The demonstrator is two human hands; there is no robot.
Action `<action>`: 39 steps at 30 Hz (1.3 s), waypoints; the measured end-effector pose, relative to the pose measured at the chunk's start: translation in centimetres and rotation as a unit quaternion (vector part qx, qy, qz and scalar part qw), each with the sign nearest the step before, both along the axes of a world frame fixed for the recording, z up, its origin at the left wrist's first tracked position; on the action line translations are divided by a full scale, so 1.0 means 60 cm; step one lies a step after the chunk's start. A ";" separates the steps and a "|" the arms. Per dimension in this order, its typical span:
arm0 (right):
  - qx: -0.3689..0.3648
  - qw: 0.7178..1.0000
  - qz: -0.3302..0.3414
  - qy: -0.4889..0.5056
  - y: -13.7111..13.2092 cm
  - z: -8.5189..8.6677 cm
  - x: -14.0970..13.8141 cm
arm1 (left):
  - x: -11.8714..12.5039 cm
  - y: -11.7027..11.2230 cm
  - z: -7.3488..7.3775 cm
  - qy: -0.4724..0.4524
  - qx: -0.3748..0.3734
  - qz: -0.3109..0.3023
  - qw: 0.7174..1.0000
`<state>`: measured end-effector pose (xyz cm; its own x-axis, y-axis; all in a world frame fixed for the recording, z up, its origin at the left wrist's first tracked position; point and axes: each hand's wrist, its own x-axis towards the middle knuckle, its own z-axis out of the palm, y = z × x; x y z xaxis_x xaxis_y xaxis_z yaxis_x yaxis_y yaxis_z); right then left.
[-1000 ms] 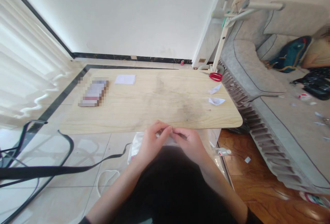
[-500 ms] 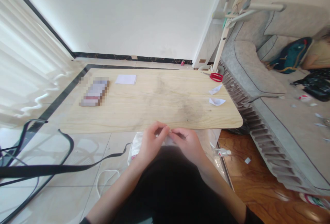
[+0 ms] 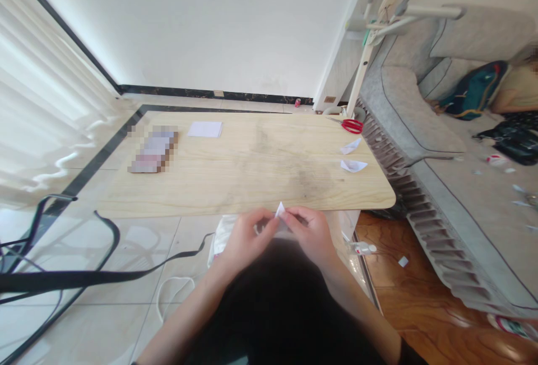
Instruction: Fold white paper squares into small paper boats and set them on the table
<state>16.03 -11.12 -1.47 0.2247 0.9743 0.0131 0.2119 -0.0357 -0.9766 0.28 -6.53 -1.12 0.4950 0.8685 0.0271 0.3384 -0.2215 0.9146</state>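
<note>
Between my fingertips, at the table's near edge, is a small folded piece of white paper (image 3: pixel 281 208) whose pointed tip sticks up. My left hand (image 3: pixel 251 234) pinches it from the left, and my right hand (image 3: pixel 308 230) pinches it from the right. Its lower part is hidden by my fingers. Two folded paper boats, one nearer (image 3: pixel 353 166) and one farther (image 3: pixel 350 146), lie on the right of the wooden table (image 3: pixel 235 174). Just beyond them rest scissors with red handles (image 3: pixel 352 126).
A stack of white paper (image 3: pixel 205 129) lies at the table's back left, beside a blurred-out flat object (image 3: pixel 154 150). Right of the table stands a grey sofa (image 3: pixel 420 112) with a backpack (image 3: pixel 477 90) and a seated person. Black straps (image 3: pixel 105 278) hang at left.
The paper's pointed tip now shows above my fingertips, where it was hidden before. My hands have drawn slightly apart. Things on the table have stayed put.
</note>
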 end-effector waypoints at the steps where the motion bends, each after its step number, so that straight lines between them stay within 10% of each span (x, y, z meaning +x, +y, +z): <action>1: -0.001 1.000 0.002 0.001 0.000 0.000 0.000 | 0.000 0.000 0.000 0.001 -0.004 -0.004 1.000; 19: -0.009 0.999 0.031 0.034 -0.006 -0.003 0.004 | -0.011 0.000 -0.013 -0.115 -0.183 -0.015 0.976; 39: 0.029 0.999 0.033 0.026 -0.006 0.007 -0.019 | -0.008 -0.001 0.015 -0.011 -0.020 -0.101 0.995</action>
